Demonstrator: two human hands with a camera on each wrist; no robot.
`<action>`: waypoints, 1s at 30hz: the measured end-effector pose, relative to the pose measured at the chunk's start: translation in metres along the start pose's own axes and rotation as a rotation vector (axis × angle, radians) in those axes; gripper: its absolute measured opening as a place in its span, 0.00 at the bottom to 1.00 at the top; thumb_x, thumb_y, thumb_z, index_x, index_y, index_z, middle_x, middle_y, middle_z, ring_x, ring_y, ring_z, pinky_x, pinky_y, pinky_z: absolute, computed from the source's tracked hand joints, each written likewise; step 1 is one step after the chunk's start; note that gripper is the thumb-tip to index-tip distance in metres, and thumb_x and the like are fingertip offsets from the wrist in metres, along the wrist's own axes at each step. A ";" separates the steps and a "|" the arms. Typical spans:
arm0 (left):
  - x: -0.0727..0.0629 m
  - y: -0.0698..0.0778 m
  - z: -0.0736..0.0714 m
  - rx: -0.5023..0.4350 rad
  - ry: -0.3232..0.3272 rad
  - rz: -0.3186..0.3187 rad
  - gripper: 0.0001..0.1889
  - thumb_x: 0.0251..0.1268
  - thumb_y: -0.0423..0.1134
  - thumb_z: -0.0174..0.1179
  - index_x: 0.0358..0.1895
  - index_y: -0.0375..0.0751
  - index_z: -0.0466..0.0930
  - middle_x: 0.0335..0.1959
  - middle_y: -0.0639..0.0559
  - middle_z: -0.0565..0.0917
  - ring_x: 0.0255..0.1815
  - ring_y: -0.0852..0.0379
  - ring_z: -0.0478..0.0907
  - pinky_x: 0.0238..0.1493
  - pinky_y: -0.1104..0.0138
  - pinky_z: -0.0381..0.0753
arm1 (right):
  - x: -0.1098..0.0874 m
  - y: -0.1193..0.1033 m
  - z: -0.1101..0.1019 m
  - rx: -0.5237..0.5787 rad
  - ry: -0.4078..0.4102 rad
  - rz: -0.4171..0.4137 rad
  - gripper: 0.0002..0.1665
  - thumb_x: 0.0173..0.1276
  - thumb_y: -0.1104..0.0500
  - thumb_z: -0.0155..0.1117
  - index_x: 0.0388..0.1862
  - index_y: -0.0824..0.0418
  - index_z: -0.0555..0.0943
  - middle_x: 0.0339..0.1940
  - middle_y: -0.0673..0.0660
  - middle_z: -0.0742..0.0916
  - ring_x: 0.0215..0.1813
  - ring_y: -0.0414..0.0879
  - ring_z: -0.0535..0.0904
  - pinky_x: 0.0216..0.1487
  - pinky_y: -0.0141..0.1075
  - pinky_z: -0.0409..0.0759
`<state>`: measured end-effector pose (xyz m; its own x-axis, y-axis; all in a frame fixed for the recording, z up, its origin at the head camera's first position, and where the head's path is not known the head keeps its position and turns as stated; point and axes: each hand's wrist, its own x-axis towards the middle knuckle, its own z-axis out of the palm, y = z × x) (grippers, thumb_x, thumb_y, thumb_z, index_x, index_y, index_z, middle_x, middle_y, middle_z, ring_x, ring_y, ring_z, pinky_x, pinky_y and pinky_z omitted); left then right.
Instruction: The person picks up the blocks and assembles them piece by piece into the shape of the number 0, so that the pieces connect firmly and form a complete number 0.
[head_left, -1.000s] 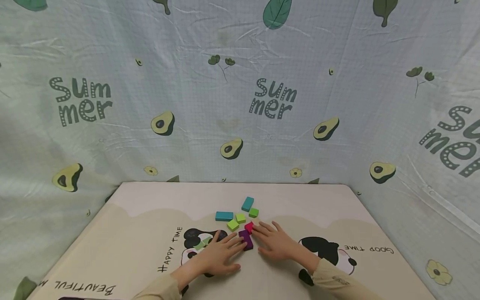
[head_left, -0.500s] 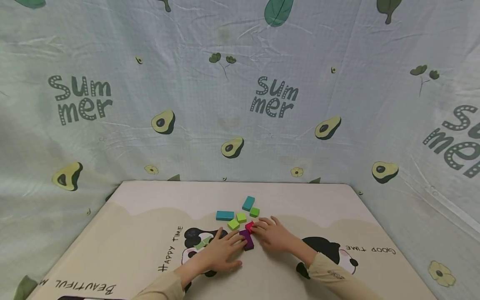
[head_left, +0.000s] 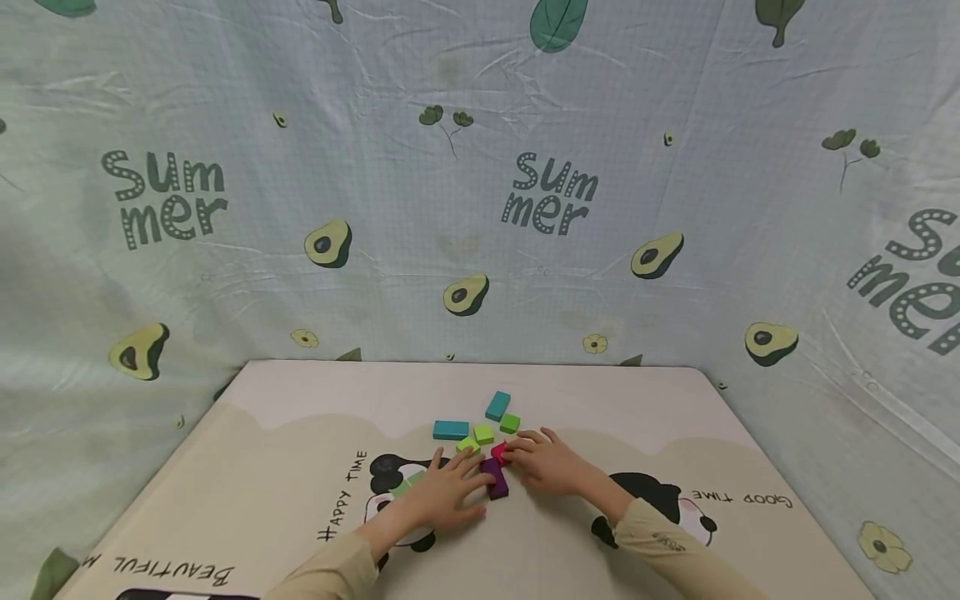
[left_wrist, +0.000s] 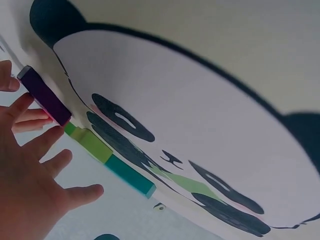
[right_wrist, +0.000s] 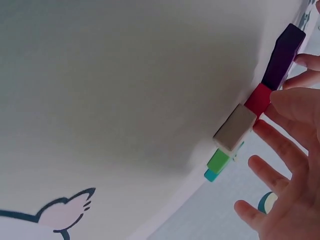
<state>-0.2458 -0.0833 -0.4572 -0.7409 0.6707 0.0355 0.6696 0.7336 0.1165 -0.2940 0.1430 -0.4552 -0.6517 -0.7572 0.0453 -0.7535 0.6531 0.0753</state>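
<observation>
My left hand (head_left: pixel 442 500) is spread low over the table, its fingertips at a purple block (head_left: pixel 495 481) and a lime cube (head_left: pixel 468 445). From the other side my right hand (head_left: pixel 551 467) reaches in, with relaxed fingers beside a red-pink block (head_left: pixel 500 452). In the right wrist view the thumb touches that red block (right_wrist: pixel 259 99), while the other fingers stand apart. A beige block (right_wrist: pixel 235 129) shows there too, close to the fingers; the right hand hides it in the head view. The purple block (left_wrist: pixel 45 97) lies by the left fingertips in the left wrist view.
Behind the hands lie another lime cube (head_left: pixel 483 433), a green cube (head_left: pixel 510 423) and two teal blocks, one lying crosswise (head_left: pixel 451 430), the other slanted (head_left: pixel 498 406). The table cover (head_left: pixel 300 467) bears panda prints. A patterned curtain (head_left: pixel 390 192) surrounds the table.
My left hand has moved slightly forward, its fingers now reaching the nearest lime cube. The right hand has drawn in around the red block's side. The blocks stay nearly in place.
</observation>
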 end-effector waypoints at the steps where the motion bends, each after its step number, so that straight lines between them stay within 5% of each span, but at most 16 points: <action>1: 0.001 0.000 0.000 -0.003 0.000 -0.001 0.24 0.62 0.55 0.48 0.59 0.52 0.67 0.65 0.46 0.64 0.69 0.43 0.54 0.60 0.38 0.51 | 0.000 0.001 0.000 0.004 0.003 -0.004 0.21 0.63 0.55 0.54 0.56 0.54 0.72 0.58 0.50 0.77 0.64 0.51 0.65 0.60 0.55 0.62; 10: 0.007 0.000 0.001 0.117 0.057 0.012 0.22 0.61 0.52 0.50 0.59 0.53 0.67 0.61 0.48 0.70 0.65 0.46 0.61 0.59 0.41 0.58 | 0.000 0.005 0.003 0.020 0.067 -0.050 0.17 0.63 0.58 0.54 0.52 0.54 0.76 0.55 0.51 0.79 0.61 0.52 0.69 0.57 0.55 0.65; 21: 0.015 -0.005 0.007 0.330 0.201 0.135 0.18 0.58 0.51 0.54 0.54 0.58 0.73 0.54 0.53 0.74 0.57 0.51 0.68 0.54 0.48 0.69 | 0.001 0.005 0.001 0.034 0.056 -0.034 0.17 0.65 0.58 0.52 0.53 0.53 0.76 0.55 0.50 0.79 0.61 0.51 0.69 0.57 0.55 0.65; 30: 0.019 -0.005 0.009 0.391 0.191 0.196 0.15 0.58 0.46 0.57 0.49 0.58 0.72 0.50 0.60 0.77 0.56 0.56 0.70 0.54 0.51 0.70 | 0.001 0.006 0.003 0.021 0.059 -0.043 0.18 0.64 0.58 0.54 0.53 0.54 0.75 0.55 0.51 0.79 0.60 0.51 0.69 0.57 0.55 0.65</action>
<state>-0.2632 -0.0733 -0.4661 -0.5702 0.7954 0.2054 0.7401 0.6059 -0.2917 -0.2999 0.1462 -0.4577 -0.6127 -0.7838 0.1012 -0.7830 0.6194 0.0572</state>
